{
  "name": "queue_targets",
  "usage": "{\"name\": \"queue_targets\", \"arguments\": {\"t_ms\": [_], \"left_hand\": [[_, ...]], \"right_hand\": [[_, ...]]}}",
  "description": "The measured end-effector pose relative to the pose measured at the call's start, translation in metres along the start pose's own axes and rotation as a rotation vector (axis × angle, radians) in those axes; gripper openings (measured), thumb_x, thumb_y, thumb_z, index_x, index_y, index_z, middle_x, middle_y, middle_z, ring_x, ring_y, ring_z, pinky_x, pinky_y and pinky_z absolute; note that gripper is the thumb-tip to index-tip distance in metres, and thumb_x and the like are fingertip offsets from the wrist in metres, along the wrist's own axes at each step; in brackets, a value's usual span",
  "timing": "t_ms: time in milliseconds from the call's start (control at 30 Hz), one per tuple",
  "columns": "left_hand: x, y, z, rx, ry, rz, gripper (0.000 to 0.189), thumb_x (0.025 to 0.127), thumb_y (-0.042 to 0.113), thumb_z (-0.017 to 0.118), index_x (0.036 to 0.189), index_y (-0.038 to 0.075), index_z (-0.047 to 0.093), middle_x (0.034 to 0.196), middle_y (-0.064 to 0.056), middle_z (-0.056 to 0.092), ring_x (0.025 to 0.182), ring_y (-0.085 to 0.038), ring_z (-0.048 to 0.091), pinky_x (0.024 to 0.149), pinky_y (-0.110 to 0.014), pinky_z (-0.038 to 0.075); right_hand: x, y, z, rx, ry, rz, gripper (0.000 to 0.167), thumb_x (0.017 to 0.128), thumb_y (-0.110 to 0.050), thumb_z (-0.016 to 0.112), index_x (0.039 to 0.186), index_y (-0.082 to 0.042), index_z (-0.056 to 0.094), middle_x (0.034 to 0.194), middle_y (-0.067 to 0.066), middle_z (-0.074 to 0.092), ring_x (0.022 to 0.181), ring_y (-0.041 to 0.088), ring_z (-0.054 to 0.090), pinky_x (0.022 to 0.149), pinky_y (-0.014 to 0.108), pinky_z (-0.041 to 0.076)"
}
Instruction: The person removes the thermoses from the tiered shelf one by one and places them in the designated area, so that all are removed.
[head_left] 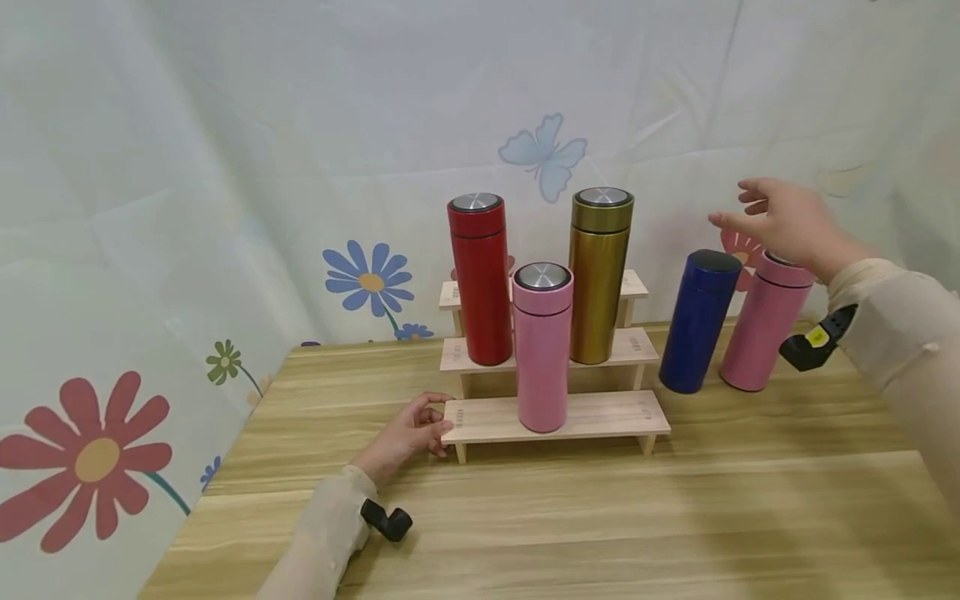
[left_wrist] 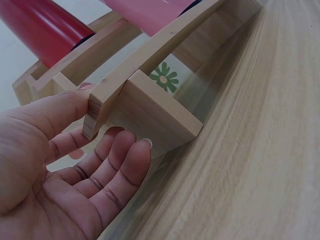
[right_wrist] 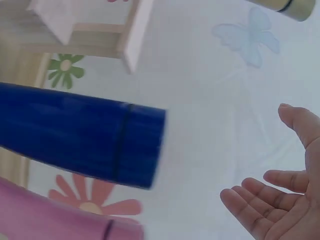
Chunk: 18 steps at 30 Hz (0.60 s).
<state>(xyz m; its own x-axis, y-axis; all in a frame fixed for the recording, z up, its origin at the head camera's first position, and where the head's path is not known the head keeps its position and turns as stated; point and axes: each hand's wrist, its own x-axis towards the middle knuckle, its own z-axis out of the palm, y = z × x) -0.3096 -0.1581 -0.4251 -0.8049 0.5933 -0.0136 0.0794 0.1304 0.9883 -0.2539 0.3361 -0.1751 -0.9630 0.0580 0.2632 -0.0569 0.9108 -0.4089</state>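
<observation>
My left hand is at the left end of the lowest step of a wooden tiered display stand. In the left wrist view the thumb and fingers grip that board's end. A pink thermos bottle stands upright on the lowest step. Behind it, a red thermos and a gold thermos stand on the middle step. My right hand is in the air, holding nothing, above a blue thermos and a second pink thermos. Those two stand on the table right of the stand.
The wood-grain table runs up to a pale cloth backdrop printed with flowers and a butterfly. The same cloth hangs along the left side. Each wrist carries a small black camera.
</observation>
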Motion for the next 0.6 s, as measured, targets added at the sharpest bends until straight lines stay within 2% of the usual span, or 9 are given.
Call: {"name": "queue_targets", "arguments": {"t_ms": [333,600], "left_hand": [[-0.004,0.000,-0.002,0.009,0.021,0.006,0.052,0.095,0.015,0.060,0.139,-0.001,0.036,0.095,-0.004,0.056,0.068,-0.012,0.058,0.068,-0.029,0.058],[-0.003,0.000,-0.002,0.008,0.021,0.014,0.052,0.096,0.014,0.059,0.139,-0.002,0.035,0.093,-0.004,0.056,0.067,-0.011,0.058,0.067,-0.028,0.058]], "right_hand": [[0.012,-0.043,-0.023,-0.003,-0.009,-0.091,0.079,0.098,-0.051,0.045,0.151,0.001,0.018,0.145,0.033,0.036,0.129,0.052,0.038,0.104,0.068,0.030],[0.015,-0.076,-0.024,0.032,-0.051,-0.151,0.077,0.097,-0.052,0.045,0.153,-0.005,0.019,0.145,0.028,0.040,0.118,0.050,0.051,0.101,0.067,0.035]]}}
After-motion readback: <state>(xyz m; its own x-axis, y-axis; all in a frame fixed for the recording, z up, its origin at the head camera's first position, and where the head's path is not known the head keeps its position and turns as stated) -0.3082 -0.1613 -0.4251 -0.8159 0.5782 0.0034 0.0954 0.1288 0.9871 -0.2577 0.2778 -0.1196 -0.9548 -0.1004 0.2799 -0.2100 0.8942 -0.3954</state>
